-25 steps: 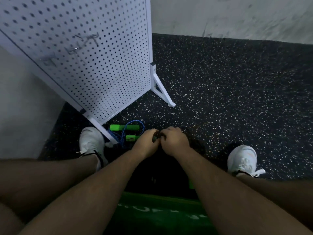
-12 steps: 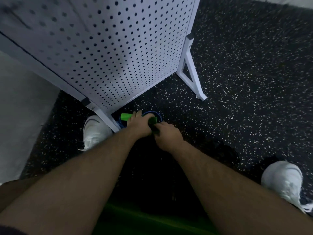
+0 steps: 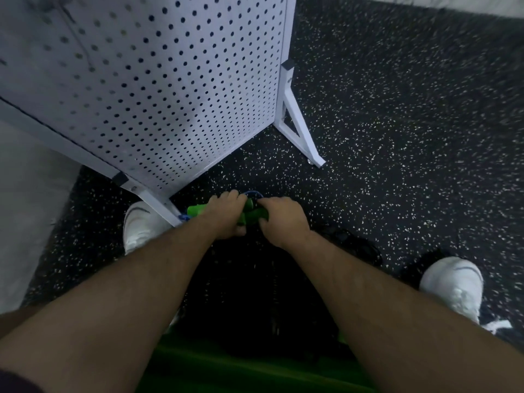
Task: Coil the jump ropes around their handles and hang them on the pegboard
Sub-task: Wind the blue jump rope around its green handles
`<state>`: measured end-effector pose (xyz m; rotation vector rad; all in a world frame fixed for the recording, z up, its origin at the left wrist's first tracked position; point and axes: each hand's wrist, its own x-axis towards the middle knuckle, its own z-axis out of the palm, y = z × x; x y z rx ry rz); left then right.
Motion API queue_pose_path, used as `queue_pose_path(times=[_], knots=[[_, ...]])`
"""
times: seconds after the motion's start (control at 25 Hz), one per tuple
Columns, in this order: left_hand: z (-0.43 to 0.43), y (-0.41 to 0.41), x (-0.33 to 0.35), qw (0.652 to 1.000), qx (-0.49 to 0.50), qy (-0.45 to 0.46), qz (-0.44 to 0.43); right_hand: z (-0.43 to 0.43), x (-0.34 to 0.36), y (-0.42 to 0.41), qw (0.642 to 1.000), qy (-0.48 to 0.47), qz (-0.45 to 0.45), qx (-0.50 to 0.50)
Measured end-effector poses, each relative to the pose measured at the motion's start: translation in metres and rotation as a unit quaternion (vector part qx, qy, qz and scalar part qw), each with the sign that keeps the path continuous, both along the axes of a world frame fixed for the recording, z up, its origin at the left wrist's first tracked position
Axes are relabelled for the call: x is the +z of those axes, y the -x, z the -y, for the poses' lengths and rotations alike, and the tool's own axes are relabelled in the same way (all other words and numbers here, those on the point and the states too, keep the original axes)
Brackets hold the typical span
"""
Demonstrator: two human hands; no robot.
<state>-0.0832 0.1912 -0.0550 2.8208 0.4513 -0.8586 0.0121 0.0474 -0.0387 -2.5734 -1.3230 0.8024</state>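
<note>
Our left hand (image 3: 224,215) and right hand (image 3: 280,219), side by side, both clamp the green jump-rope handles (image 3: 256,215) low over the speckled floor (image 3: 397,137), just off the bottom edge of the pegboard (image 3: 170,80); wide floor stretches rightward.

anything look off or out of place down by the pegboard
Nothing looks damaged or spilled. Only the jump rope is out of place: the left hand and right hand grip its green handles at the foot of the pegboard, with the blue cord loose, not yet coiled.
</note>
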Motion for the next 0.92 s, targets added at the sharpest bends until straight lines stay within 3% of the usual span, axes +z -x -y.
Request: queue_pose_path(times=[0.12, 0.44, 0.92], knots=[[0.008, -0.009, 0.03, 0.997, 0.038, 0.036, 0.055, 0.008, 0.037, -0.015, 0.999, -0.032, 0.027, 0.009], [0.05, -0.015, 0.125, 0.985, 0.045, 0.047, 0.161, 0.039, 0.146, -0.02, 0.994, 0.016, 0.09, 0.066], [0.077, -0.008, 0.294, 0.957, 0.039, 0.052, 0.282, 0.08, 0.3, -0.009, 0.968, -0.091, 0.23, 0.054]])
